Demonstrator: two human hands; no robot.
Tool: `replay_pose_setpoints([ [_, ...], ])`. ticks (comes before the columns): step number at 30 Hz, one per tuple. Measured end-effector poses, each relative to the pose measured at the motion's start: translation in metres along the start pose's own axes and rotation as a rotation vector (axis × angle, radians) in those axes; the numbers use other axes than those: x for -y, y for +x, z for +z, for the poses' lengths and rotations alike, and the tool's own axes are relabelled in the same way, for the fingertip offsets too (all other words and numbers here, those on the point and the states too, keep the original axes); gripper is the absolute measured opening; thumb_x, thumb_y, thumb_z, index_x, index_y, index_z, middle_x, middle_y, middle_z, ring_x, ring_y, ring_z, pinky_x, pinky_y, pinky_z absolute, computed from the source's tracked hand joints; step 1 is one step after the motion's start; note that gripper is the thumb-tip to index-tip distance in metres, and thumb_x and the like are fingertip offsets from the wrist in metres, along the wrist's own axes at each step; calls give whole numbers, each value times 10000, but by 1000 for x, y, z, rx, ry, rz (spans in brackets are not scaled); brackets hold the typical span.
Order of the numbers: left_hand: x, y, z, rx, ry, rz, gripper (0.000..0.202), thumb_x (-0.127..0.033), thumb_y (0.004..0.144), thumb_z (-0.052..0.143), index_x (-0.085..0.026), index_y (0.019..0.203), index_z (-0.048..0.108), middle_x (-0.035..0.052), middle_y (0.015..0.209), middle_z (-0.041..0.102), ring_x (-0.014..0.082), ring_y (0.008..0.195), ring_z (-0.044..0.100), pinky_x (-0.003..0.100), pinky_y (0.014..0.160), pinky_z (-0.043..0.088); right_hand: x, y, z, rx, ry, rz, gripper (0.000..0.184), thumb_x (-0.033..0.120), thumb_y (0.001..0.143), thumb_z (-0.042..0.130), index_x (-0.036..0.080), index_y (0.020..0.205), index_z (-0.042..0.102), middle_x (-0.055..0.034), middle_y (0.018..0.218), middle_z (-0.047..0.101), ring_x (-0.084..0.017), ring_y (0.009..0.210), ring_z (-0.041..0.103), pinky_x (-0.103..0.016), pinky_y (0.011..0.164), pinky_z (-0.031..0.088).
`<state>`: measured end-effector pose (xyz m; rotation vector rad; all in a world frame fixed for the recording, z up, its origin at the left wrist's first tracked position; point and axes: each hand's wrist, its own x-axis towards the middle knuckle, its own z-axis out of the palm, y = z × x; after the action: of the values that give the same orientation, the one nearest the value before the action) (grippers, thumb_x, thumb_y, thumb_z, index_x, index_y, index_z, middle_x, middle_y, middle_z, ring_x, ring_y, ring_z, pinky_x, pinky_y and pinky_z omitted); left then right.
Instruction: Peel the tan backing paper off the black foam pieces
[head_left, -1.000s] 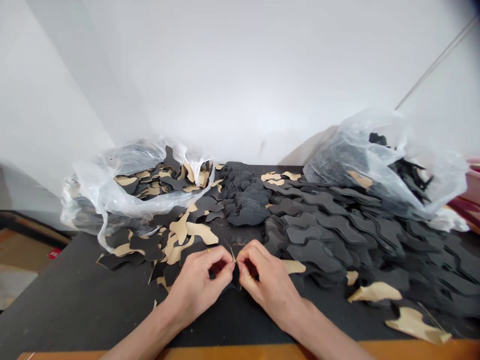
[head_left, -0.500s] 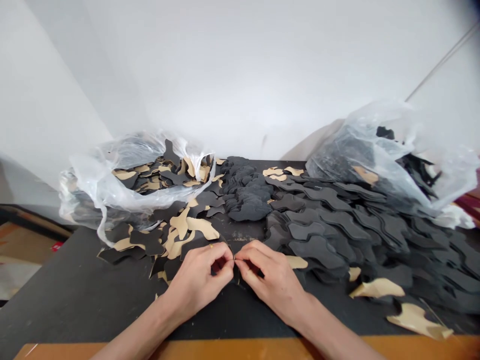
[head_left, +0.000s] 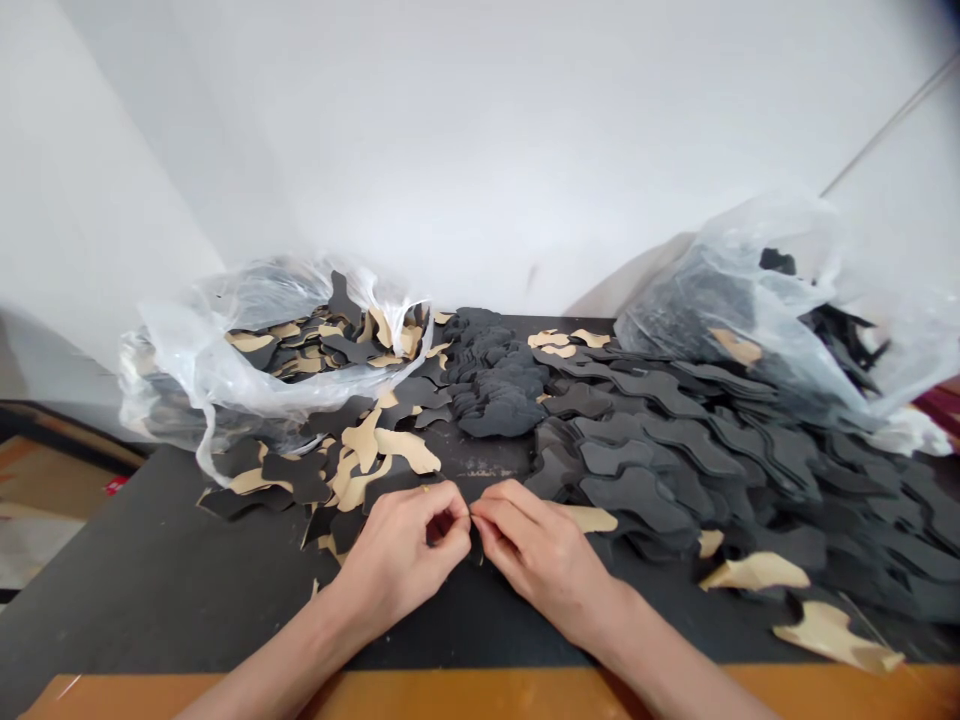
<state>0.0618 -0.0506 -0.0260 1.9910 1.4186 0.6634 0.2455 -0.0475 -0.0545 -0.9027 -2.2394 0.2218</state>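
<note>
My left hand (head_left: 415, 538) and my right hand (head_left: 541, 553) meet fingertip to fingertip low over the black table. Both are closed in a pinch on a thin black foam piece (head_left: 478, 548), seen nearly edge-on and mostly hidden by the fingers. Beside my left hand lies a loose heap of black pieces with tan paper backings (head_left: 405, 448). Wavy black foam pieces (head_left: 637, 497) spread in overlapping layers to the right of my right hand. A tan paper strip (head_left: 590, 518) pokes out just behind that hand.
A clear plastic bag (head_left: 247, 385) of black and tan pieces lies open at back left. Another plastic bag (head_left: 697, 300) slumps at back right. Between them runs a row of stacked black pieces (head_left: 499, 385). Curled tan papers (head_left: 836, 638) lie at front right, near the orange-brown edge (head_left: 465, 695).
The fingertips remain together in a pinch. The thin curved edge of the piece, visible above and below the fingers before, is now mostly hidden. The view has shifted very slightly.
</note>
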Motion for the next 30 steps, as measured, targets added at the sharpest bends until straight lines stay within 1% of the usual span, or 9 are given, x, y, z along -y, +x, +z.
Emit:
replay_pose_setpoints([
  [3, 0, 0, 1, -2, -36, -28, 151, -182, 818, 503, -201, 670, 523, -61, 598, 541, 100, 563, 490, 206, 539, 346, 0, 1, 1, -17, 70, 39, 162, 127, 970, 481, 163, 982, 638, -68, 900, 662, -161, 774, 660, -264, 687, 554],
  [7, 1, 0, 2, -3, -60, -41, 145, -179, 815, 505, -202, 673, 523, -61, 604, 544, 102, 568, 491, 207, 541, 348, 1, 2, 0, 1, 154, 83, 176, 126, 969, 473, 174, 983, 641, -66, 900, 663, -158, 784, 653, -274, 714, 558],
  [19, 3, 0, 3, -12, -87, -26, 144, -157, 811, 517, -198, 674, 537, -61, 607, 555, 99, 565, 493, 204, 539, 352, 2, 6, -2, 0, 240, 125, 191, 107, 949, 470, 170, 939, 650, -66, 863, 650, -163, 777, 623, -282, 710, 532],
  [21, 4, 0, 3, -19, -139, -30, 133, -168, 821, 530, -198, 693, 550, -54, 624, 570, 102, 584, 515, 199, 549, 375, 2, 6, -2, -22, 274, 152, 183, 113, 939, 475, 173, 899, 644, -57, 838, 636, -154, 748, 607, -269, 677, 512],
  [25, 8, 2, 5, -66, -287, -63, 67, -230, 845, 575, -194, 794, 600, -29, 692, 627, 123, 633, 576, 205, 599, 451, 0, 8, -3, -62, 362, 236, 164, 116, 899, 514, 182, 795, 623, -33, 777, 603, -130, 666, 557, -233, 565, 440],
  [27, 10, 3, 6, -70, -324, -64, 92, -252, 855, 584, -188, 816, 636, -13, 726, 660, 133, 660, 600, 212, 623, 471, 0, 9, -2, -71, 400, 268, 160, 114, 885, 526, 183, 775, 619, -29, 772, 603, -126, 658, 548, -228, 554, 427],
  [30, 12, 3, 5, -59, -320, -45, 139, -253, 861, 587, -186, 814, 699, -3, 734, 689, 140, 675, 612, 210, 622, 470, 1, 11, -1, -76, 434, 290, 162, 109, 873, 533, 182, 758, 621, -26, 766, 607, -124, 654, 541, -228, 553, 413],
])
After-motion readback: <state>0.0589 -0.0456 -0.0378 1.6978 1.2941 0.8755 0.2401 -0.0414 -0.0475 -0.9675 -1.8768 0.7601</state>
